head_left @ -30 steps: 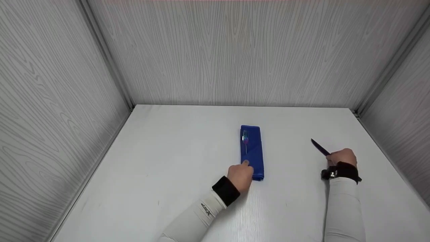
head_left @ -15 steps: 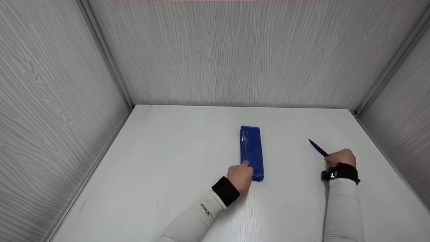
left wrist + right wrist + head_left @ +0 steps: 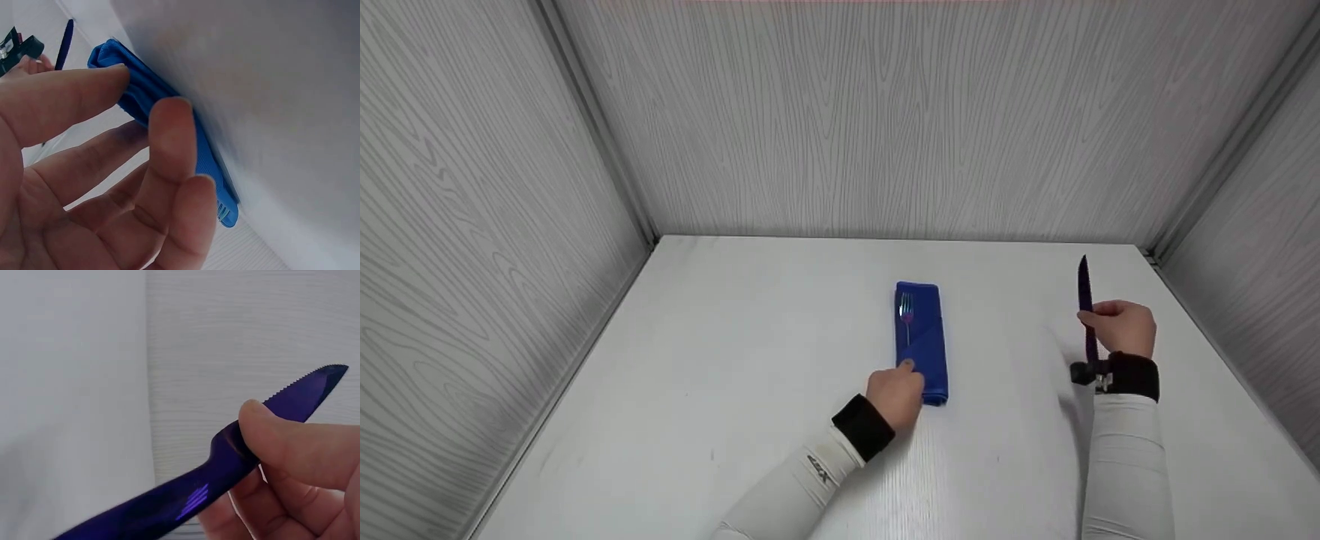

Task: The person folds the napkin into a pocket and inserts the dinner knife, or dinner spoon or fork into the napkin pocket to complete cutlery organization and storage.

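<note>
A folded blue napkin (image 3: 931, 341) lies on the white table. A shiny fork (image 3: 907, 309) rests in its fold, with the tines showing and the lower handle hidden. At the napkin's near left edge, my left hand (image 3: 895, 395) pinches the cloth, thumb on top; the left wrist view shows the folded napkin (image 3: 143, 84) between thumb and index finger. Off to the right, my right hand (image 3: 1123, 328) holds a dark purple knife (image 3: 1084, 289) above the table, its tip pointing away from me. Thumb and fingers grip the serrated knife (image 3: 225, 458) where blade meets handle.
The white table (image 3: 750, 322) is bounded by a grey wood-grain panel (image 3: 855, 120) at the back. More panels stand on both sides, the left panel (image 3: 457, 247) and the right panel (image 3: 1252, 247).
My right hand has lifted the knife from the table and turned it, so the tip points straight away instead of to the left. The left hand stays on the napkin.
</note>
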Available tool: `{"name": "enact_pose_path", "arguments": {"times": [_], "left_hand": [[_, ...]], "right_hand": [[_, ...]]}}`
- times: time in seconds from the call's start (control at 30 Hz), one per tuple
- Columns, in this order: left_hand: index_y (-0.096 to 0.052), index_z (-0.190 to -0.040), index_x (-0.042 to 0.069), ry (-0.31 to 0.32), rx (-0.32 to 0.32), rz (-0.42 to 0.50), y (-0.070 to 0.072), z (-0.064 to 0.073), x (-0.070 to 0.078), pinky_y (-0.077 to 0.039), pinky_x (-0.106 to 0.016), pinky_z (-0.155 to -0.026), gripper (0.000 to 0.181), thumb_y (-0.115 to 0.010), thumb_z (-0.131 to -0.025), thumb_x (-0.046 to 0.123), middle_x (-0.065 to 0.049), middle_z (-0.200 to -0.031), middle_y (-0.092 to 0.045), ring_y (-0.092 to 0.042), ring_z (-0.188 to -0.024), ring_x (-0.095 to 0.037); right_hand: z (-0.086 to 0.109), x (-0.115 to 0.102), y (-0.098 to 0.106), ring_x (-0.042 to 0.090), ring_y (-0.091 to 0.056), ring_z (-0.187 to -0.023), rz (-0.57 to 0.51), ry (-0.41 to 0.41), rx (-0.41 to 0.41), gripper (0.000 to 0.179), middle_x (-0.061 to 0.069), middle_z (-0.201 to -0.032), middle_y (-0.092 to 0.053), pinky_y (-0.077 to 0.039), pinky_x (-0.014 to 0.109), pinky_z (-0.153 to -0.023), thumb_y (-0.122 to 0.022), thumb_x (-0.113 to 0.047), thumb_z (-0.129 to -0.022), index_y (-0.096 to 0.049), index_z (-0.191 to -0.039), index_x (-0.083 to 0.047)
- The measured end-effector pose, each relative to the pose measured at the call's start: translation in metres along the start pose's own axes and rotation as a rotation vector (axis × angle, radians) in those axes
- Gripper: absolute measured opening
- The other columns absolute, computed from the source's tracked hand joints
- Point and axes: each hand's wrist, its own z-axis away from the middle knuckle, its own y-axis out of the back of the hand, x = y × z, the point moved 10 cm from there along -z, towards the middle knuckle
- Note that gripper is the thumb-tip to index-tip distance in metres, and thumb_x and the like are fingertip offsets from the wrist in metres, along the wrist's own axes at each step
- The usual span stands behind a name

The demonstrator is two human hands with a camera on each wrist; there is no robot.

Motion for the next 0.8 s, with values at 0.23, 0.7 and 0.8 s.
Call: {"name": "enact_pose_path", "arguments": {"times": [0.23,0.7,0.8], "left_hand": [[-0.078,-0.08,0.014,0.039,-0.054,0.08,0.0,-0.001,-0.005,-0.056,-0.034,-0.053,0.016,-0.078,-0.094,0.022,-0.002,-0.09,-0.072,-0.067,-0.066,-0.013],[-0.079,-0.12,0.011,0.176,-0.12,0.444,0.001,-0.009,-0.02,-0.061,-0.037,-0.085,0.027,-0.067,-0.104,0.029,-0.006,-0.114,-0.077,-0.074,-0.106,-0.02],[-0.075,-0.127,0.008,0.183,-0.093,0.541,0.003,-0.012,-0.021,-0.059,-0.038,-0.096,0.033,-0.065,-0.106,0.032,-0.009,-0.123,-0.076,-0.072,-0.116,-0.022]], "right_hand": [[0.009,-0.032,-0.009,-0.006,-0.061,-0.071,-0.119,0.093,-0.017,0.033,-0.025,-0.071,-0.064,-0.044,0.025,-0.079,-0.079,-0.026,-0.095,-0.071,-0.109,0.004],[0.045,-0.097,-0.073,0.006,-0.076,-0.081,-0.402,0.234,-0.307,0.017,-0.013,-0.084,-0.078,-0.056,0.026,-0.079,-0.08,-0.018,-0.095,-0.071,-0.098,-0.004],[0.057,-0.11,-0.09,0.008,-0.076,-0.081,-0.35,0.282,-0.353,0.018,-0.01,-0.085,-0.079,-0.054,0.028,-0.077,-0.08,-0.019,-0.095,-0.072,-0.097,-0.003]]}}
